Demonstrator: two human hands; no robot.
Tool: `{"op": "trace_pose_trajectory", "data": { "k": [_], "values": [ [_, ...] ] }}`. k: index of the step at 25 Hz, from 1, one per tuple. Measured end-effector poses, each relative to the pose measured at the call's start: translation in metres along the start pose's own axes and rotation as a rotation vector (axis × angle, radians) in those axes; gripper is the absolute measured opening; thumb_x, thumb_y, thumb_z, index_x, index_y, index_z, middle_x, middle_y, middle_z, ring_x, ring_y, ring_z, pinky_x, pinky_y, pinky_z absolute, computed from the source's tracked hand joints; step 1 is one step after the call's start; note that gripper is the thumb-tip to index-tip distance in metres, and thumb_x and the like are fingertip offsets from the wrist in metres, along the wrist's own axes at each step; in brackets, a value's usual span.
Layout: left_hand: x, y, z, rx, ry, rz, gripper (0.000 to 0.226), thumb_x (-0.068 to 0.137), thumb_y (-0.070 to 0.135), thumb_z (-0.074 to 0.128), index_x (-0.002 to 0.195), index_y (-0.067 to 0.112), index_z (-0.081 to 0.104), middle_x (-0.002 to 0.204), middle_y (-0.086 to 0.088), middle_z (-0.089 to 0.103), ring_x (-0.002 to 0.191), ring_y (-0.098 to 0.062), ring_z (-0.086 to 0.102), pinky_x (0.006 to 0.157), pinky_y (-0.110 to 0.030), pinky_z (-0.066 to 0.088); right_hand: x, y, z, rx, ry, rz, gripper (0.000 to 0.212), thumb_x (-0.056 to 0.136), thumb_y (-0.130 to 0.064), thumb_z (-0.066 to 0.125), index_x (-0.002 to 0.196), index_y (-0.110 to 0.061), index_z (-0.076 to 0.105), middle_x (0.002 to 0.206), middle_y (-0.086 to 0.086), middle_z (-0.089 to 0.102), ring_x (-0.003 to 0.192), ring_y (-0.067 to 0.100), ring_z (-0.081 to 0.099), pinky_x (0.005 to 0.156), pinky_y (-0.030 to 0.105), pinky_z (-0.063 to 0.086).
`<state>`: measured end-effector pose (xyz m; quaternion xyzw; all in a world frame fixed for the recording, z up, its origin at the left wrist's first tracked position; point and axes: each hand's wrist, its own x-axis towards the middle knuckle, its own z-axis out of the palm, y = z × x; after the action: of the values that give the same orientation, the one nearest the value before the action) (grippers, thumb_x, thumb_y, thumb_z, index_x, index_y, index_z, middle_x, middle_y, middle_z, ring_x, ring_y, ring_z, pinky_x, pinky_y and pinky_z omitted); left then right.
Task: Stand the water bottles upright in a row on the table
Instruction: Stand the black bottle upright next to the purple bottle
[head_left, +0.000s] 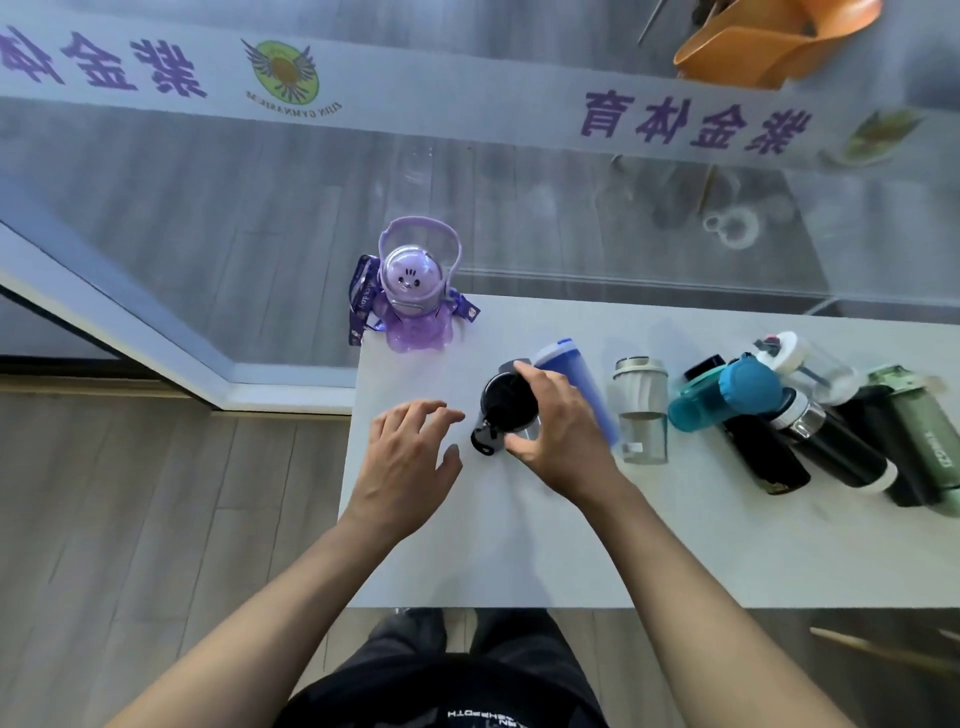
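Right hand (563, 441) is wrapped around the black-lid bottle (506, 408) mid-table (519, 545), probably to set it straight; left hand (410, 457) hovers open beside it, the rest lie piled right

Beyond the white tabletop (519, 545) stands a glass partition (260, 208) crossed by a pale banner (441, 93) with purple characters and a round green-and-yellow emblem (283, 73). An orange chair (769, 41) shows through the glass at the upper right. Grey wood-look flooring (130, 519) lies to the left, and the person's dark trousers (467, 644) show at the bottom edge.
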<state>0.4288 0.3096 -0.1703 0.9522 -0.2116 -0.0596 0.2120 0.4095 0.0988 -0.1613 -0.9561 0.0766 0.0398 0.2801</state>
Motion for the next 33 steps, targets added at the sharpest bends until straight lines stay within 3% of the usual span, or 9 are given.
{"op": "trace_pose_trajectory", "data": {
  "k": [6,11,15,20,25,33],
  "values": [
    [0.006,0.007,0.006,0.016,0.008,-0.121,0.034,0.087,0.029,0.058,0.121,0.028,0.059,0.126,0.003,0.059,0.118,-0.026,0.054,0.099,-0.041,0.039,0.040,-0.005,-0.010,0.200,-0.091,-0.009,0.069,0.069,-0.033,0.081,0.128,-0.025,0.046,0.119,-0.003,0.054,0.106,0.012,0.052,0.092,0.032,0.049],
    [0.016,0.015,0.013,0.046,0.032,-0.187,0.034,0.086,0.029,0.057,0.120,0.027,0.061,0.124,0.004,0.060,0.116,-0.023,0.055,0.097,-0.038,0.038,0.096,0.000,-0.034,0.292,-0.016,-0.012,0.068,0.070,-0.023,0.083,0.128,-0.022,0.049,0.115,0.000,0.053,0.101,0.012,0.052,0.076,0.005,0.036],
    [0.021,0.023,0.022,0.051,0.011,-0.222,0.034,0.087,0.030,0.056,0.120,0.027,0.061,0.125,0.004,0.060,0.117,-0.022,0.054,0.096,-0.037,0.036,0.143,0.015,-0.042,0.258,0.033,0.000,0.072,0.068,-0.027,0.086,0.130,-0.017,0.050,0.119,0.006,0.056,0.102,0.018,0.055,0.082,0.015,0.035],
    [0.030,0.027,0.032,0.043,-0.003,-0.242,0.035,0.087,0.028,0.058,0.121,0.027,0.060,0.125,0.004,0.059,0.120,-0.022,0.052,0.098,-0.039,0.037,0.174,0.028,-0.049,0.216,0.022,0.026,0.071,0.070,-0.027,0.084,0.130,-0.016,0.049,0.122,0.008,0.053,0.101,0.017,0.051,0.079,0.012,0.031],
    [0.043,0.033,0.040,0.043,-0.029,-0.231,0.035,0.087,0.029,0.056,0.122,0.027,0.060,0.125,0.004,0.059,0.121,-0.023,0.051,0.099,-0.037,0.035,0.182,0.037,-0.051,0.167,0.017,0.074,0.070,0.072,-0.030,0.083,0.131,-0.021,0.046,0.126,0.005,0.050,0.101,0.018,0.054,0.083,0.024,0.040],
    [0.060,0.046,0.061,0.040,-0.125,-0.186,0.037,0.087,0.034,0.057,0.123,0.026,0.059,0.124,0.004,0.060,0.122,-0.025,0.050,0.103,-0.038,0.033,0.183,0.036,-0.051,0.149,0.027,0.053,0.069,0.074,-0.033,0.082,0.130,-0.020,0.045,0.126,0.006,0.050,0.100,0.021,0.055,0.082,0.027,0.042]
  ]
}}
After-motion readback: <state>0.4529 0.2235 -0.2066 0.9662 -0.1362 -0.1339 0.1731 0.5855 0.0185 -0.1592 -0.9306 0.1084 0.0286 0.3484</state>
